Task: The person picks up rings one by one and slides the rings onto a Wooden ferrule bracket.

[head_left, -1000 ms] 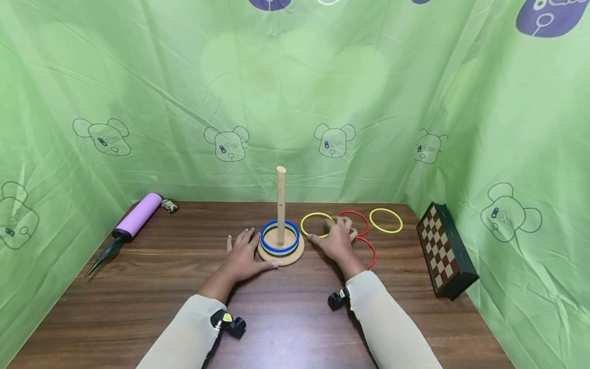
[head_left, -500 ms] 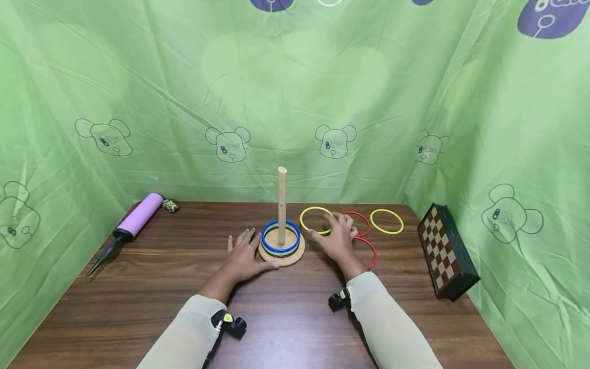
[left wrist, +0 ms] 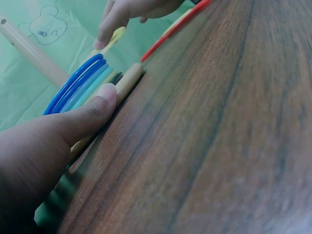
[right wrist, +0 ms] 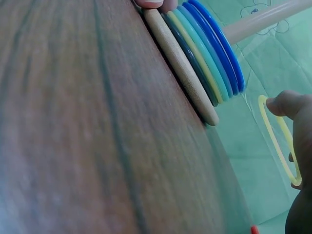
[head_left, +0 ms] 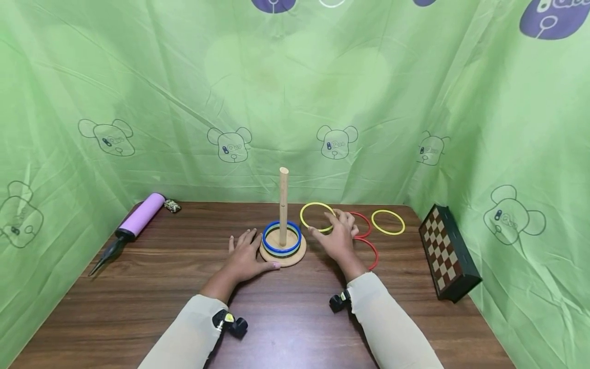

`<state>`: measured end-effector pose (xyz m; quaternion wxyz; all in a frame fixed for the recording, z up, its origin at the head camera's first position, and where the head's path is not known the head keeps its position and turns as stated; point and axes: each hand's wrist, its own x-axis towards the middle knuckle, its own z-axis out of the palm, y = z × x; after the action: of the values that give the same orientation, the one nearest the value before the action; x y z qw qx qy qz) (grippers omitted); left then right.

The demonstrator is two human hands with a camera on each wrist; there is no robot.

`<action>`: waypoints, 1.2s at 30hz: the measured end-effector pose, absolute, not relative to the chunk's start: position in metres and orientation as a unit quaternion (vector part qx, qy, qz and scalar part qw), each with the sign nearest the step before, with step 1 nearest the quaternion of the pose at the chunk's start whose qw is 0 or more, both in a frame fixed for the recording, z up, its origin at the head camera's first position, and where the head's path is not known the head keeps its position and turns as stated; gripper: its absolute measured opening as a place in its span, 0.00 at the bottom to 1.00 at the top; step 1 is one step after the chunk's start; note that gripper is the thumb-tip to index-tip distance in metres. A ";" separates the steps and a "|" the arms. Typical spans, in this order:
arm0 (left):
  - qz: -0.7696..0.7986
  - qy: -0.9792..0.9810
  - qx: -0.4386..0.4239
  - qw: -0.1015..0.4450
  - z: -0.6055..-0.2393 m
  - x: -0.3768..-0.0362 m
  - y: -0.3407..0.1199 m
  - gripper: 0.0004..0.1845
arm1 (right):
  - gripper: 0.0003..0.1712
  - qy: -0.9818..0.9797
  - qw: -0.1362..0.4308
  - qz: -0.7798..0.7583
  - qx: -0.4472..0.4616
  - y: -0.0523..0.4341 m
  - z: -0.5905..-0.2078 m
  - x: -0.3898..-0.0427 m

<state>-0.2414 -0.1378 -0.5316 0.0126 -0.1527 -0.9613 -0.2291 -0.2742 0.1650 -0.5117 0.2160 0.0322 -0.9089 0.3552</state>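
Note:
A wooden ring-toss stand (head_left: 283,207) stands upright with several stacked rings around the foot of its peg, blue rings (head_left: 300,239) on top and light blue, yellow and dark ones below. My left hand (head_left: 240,260) holds the stand's round base (head_left: 295,261) from the left, thumb (left wrist: 105,97) along its front edge and the other fingers spread at its left side. To the right, my right hand (head_left: 340,237) pinches a yellow ring (right wrist: 273,136) between thumb and fingers. In the right wrist view this ring is tilted and lifted, beside the stack and apart from it.
Right of the stand lie two red rings (head_left: 370,225), partly behind my right hand, and another yellow ring (head_left: 404,225). A checkered game box (head_left: 444,251) leans at the right edge. At the left lie a purple hand pump (head_left: 143,215) and a small patterned packet (head_left: 172,206).
The yellow ring in my right hand has risen and tilted slightly up from the table. My left hand has stayed on the base.

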 end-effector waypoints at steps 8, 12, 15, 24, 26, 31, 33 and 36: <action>-0.224 -0.963 -0.149 0.014 -0.532 -0.242 -0.139 0.66 | 0.45 -0.903 0.233 0.358 0.038 0.162 -0.498 -0.273; -0.223 -0.963 -0.148 0.015 -0.530 -0.243 -0.139 0.66 | 0.44 -0.904 0.229 0.358 0.037 0.161 -0.489 -0.271; -0.223 -0.963 -0.150 0.013 -0.529 -0.242 -0.139 0.66 | 0.44 -0.905 0.222 0.360 0.038 0.160 -0.482 -0.269; -0.222 -0.963 -0.153 0.014 -0.529 -0.243 -0.139 0.66 | 0.42 -0.895 0.234 0.378 0.036 0.154 -0.463 -0.265; -0.221 -0.963 -0.155 0.014 -0.530 -0.243 -0.139 0.66 | 0.41 -0.893 0.239 0.380 0.036 0.153 -0.460 -0.264; -0.220 -0.963 -0.156 0.014 -0.531 -0.242 -0.139 0.67 | 0.41 -0.883 0.249 0.397 0.036 0.149 -0.450 -0.263; -0.221 -0.963 -0.156 0.015 -0.532 -0.242 -0.139 0.67 | 0.41 -0.879 0.250 0.404 0.035 0.147 -0.444 -0.263; -0.222 -0.963 -0.154 0.016 -0.532 -0.242 -0.139 0.66 | 0.40 -0.874 0.251 0.414 0.034 0.144 -0.434 -0.262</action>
<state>-0.2418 -0.1390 -0.5322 0.0161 -0.1542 -0.9627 -0.2216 -0.2623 0.1439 -0.4337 0.2509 0.0341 -0.8744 0.4139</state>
